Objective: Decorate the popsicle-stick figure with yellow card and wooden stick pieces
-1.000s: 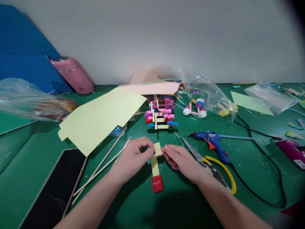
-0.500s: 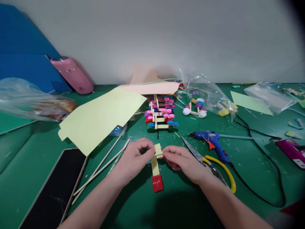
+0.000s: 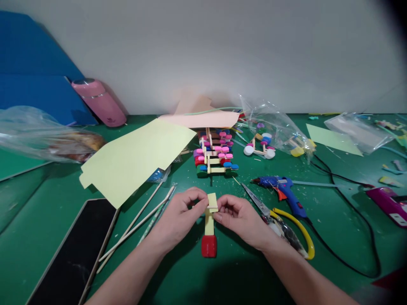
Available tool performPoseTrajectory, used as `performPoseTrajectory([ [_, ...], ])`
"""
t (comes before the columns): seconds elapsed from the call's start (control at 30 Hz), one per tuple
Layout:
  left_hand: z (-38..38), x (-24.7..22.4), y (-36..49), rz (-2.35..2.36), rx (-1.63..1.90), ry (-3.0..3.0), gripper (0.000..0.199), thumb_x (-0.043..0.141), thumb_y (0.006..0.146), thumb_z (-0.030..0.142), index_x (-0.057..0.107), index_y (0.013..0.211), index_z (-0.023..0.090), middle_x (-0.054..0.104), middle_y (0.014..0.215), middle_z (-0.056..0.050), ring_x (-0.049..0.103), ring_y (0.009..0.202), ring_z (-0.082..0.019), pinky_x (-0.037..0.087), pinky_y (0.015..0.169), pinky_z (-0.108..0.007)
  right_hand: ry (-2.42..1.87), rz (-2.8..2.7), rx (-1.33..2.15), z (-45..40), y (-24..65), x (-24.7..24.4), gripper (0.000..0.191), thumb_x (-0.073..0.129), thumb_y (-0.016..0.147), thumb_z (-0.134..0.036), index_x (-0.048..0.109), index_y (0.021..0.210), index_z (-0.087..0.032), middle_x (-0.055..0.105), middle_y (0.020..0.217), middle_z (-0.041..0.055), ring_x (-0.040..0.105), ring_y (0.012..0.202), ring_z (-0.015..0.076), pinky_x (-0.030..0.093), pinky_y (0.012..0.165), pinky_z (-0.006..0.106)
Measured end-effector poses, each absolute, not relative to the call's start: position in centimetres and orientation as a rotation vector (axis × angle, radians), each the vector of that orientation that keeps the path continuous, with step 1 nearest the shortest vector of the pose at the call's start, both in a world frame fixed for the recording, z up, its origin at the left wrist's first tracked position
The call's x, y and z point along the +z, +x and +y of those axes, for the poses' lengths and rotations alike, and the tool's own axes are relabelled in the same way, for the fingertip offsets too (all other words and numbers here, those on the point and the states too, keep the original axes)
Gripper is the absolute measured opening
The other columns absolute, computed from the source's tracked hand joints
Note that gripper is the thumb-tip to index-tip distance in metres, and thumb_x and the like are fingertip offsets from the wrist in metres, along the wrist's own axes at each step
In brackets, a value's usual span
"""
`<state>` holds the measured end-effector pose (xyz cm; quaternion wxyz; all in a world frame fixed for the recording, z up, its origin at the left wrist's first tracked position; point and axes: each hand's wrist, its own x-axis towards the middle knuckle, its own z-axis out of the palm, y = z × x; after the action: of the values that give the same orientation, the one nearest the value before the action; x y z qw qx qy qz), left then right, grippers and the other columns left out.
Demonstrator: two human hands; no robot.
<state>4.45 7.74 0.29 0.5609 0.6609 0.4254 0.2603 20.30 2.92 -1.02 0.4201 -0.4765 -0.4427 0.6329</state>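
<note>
Pale yellow card shows at the lower centre of the frame: a narrow strip [image 3: 209, 226] ending in a red piece [image 3: 209, 246] nearest the bottom edge, with a small card rectangle [image 3: 212, 198] above it. Whether strip and rectangle are one piece is hard to make out. Across them lies a short pale stick [image 3: 213, 207], its left part covered by the left hand [image 3: 184, 214], whose thumb and forefinger are pinched closed on it. At the card's right edge sits the right hand [image 3: 243, 218], fingers curled; I cannot tell whether they grip it or only touch.

Beside the right forearm, scissors [image 3: 257, 200] point to the upper left, their handles partly hidden by the arm. A blue glue gun [image 3: 276, 183] lies right of centre. Mid-frame, the far end of a row of colourful small assemblies [image 3: 216, 161] disappears under a pink sheet [image 3: 203, 120]. A black slab [image 3: 74, 250] runs off the bottom at lower left. At the left edge a clear bag [image 3: 28, 127] is cut off, its brown contents blurred. In the lower right corner, a dark red shape [image 3: 392, 276] is too indistinct to identify.
</note>
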Motion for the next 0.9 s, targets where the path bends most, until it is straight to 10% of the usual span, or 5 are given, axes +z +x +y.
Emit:
performPoseTrajectory([
  [0.9, 7.0, 1.3, 5.2, 1.101, 0.643, 1.599, 0.021, 0.047, 0.08, 0.026, 0.062, 0.069, 0.016, 0.057, 0.069, -0.001, 0.051, 0.066, -0.014, 0.04, 0.059, -0.024, -1.335, -0.995, 1.494, 2.1, 20.1, -0.8, 0.018, 0.061, 0.071, -0.032, 0.052, 0.068, -0.017, 0.04, 0.058, -0.0058, 0.032, 0.053, 0.0078, 0.025, 0.049, 0.021],
])
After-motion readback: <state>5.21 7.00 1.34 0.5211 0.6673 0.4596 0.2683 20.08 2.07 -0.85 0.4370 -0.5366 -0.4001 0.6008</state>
